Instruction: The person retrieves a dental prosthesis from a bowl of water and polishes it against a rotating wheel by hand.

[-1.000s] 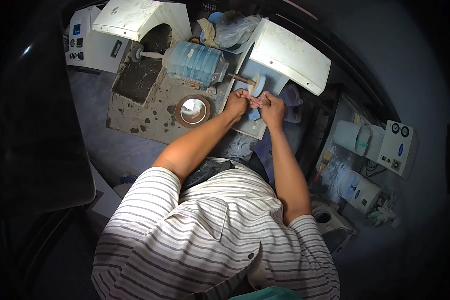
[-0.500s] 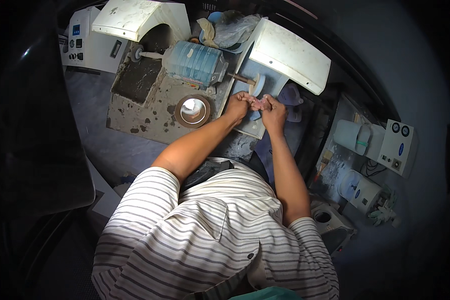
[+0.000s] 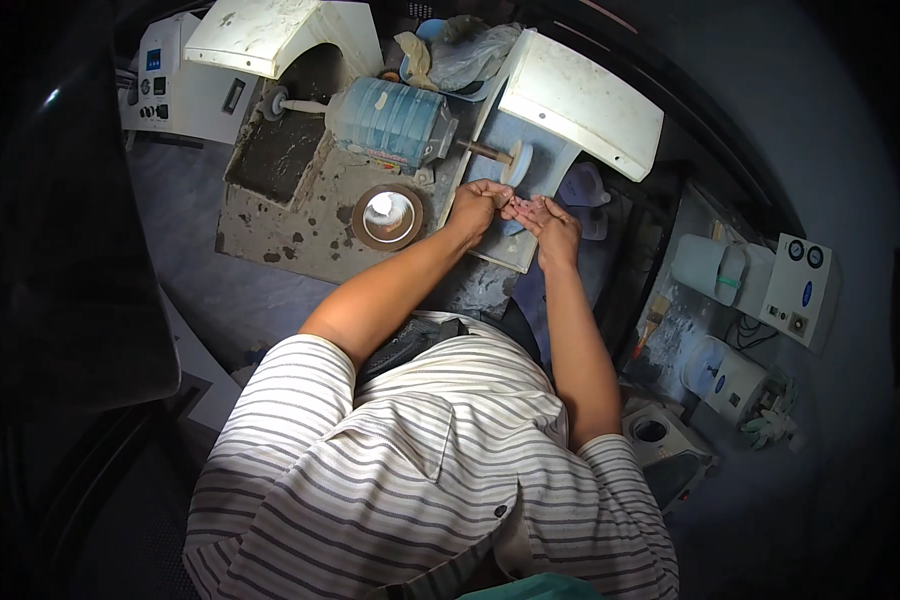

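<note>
Stained bench (image 3: 270, 215), both hands (image 3: 515, 208) pinching small pale piece (image 3: 510, 204), polishing wheel (image 3: 518, 163) just beyond

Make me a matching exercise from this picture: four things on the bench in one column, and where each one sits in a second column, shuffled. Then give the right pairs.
Things
1. blue motor
2. round metal dish
3. small buffing wheel
4. white box with two round dials

Places
A. at the right edge of the bench
B. just beyond the fingertips of both hands, under the right white hood
C. on the stained base, beside the left hand
D. in the middle, between the two white hoods

Pairs: 1-D, 2-C, 3-B, 4-A
</note>
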Demonstrator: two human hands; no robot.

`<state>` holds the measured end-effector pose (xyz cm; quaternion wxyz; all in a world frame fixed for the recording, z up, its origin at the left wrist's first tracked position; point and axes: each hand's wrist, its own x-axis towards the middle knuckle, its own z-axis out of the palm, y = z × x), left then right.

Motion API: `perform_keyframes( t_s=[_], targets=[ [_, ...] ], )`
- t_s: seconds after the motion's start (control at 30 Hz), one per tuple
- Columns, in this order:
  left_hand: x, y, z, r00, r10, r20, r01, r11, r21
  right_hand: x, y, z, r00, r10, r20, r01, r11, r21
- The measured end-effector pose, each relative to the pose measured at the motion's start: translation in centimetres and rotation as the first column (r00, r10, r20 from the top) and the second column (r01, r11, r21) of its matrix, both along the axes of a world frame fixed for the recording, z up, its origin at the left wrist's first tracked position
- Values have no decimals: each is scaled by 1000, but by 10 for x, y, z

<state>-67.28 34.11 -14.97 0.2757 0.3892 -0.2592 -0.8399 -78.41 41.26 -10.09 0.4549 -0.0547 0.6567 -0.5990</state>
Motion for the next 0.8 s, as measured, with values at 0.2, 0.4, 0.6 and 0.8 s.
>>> perform_keyframes(
  t_s=[0.2, 0.4, 0.6, 0.8],
  targets=[
    [-4, -4, -2, 999, 17, 50, -18, 1000, 9, -6, -5, 0, 996, 41, 83, -42, 999, 21],
    [-8, -10, -10, 991, 64, 118, -68, 997, 32, -11, -19, -9, 993, 83, 88, -88, 995, 48],
    [-9, -18, -15, 987, 134, 87, -137, 990, 28, -13, -34, -22, 988, 146, -49, -144, 988, 48],
    [-9, -21, -16, 983, 139, 116, -135, 990, -37, -6, -39, -24, 985, 116, -129, -119, 993, -20]
  ],
)
